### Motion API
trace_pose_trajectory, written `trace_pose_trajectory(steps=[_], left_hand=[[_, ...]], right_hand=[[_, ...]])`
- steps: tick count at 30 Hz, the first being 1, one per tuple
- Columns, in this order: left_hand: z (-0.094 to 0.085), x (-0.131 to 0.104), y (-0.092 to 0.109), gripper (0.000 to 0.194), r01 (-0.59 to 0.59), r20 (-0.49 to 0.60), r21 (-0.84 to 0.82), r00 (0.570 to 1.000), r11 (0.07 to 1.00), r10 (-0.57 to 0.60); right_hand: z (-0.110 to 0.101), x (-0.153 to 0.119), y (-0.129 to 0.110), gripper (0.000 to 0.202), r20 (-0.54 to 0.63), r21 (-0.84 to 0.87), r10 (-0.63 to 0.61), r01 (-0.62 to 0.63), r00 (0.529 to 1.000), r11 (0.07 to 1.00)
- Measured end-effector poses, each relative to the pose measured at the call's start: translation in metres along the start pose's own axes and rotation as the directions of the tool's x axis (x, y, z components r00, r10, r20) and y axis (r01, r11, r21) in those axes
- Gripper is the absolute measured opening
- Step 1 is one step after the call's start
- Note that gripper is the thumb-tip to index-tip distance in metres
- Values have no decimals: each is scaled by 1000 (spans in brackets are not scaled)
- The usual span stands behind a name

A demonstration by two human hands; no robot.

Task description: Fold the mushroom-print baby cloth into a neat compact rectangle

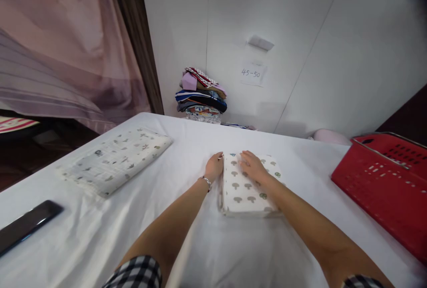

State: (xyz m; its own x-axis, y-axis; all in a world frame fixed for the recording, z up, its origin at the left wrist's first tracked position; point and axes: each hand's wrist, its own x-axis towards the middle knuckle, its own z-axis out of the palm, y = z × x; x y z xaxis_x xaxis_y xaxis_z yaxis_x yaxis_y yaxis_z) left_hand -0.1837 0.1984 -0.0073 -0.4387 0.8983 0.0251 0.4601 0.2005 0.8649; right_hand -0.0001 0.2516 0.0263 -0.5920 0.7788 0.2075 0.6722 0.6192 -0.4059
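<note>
A folded white cloth (248, 192) printed with grey mushrooms and a few green motifs lies in front of me on the white-covered table. At its far left edge is my left hand (213, 168), closed on the side of the fold, with some fingers partly hidden. My right hand (254, 167) rests on top of the same cloth, fingers stretched out and flat, holding nothing. Over to the left lies another folded white cloth (123, 159), with leaf-like and animal-like prints, apart from both hands.
A dark phone (28, 226) lies at the table's left. On the right stands a red plastic basket (383, 190). Beyond the far edge, a stack of folded fabrics (202, 97) rises against the white wall (293, 26). Pink curtains (73, 48) hang at left.
</note>
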Motion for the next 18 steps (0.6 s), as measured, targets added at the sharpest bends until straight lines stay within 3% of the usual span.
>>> trace_pose_trajectory(steps=[4, 9, 13, 18], left_hand=[[-1, 11, -6, 41, -96, 70, -8, 993, 995, 96], [-2, 22, -9, 37, -189, 100, 39, 978, 981, 184], [2, 25, -6, 30, -70, 73, 9, 995, 998, 69], [2, 25, -2, 30, 40, 50, 0, 998, 999, -40]], right_hand=[[13, 5, -16, 38, 26, -27, -85, 85, 996, 996], [31, -3, -17, 38, 23, -152, -111, 114, 994, 982], [31, -12, -20, 40, 12, -181, -142, 142, 990, 973], [18, -18, -32, 55, 248, -61, -300, 324, 921, 944]])
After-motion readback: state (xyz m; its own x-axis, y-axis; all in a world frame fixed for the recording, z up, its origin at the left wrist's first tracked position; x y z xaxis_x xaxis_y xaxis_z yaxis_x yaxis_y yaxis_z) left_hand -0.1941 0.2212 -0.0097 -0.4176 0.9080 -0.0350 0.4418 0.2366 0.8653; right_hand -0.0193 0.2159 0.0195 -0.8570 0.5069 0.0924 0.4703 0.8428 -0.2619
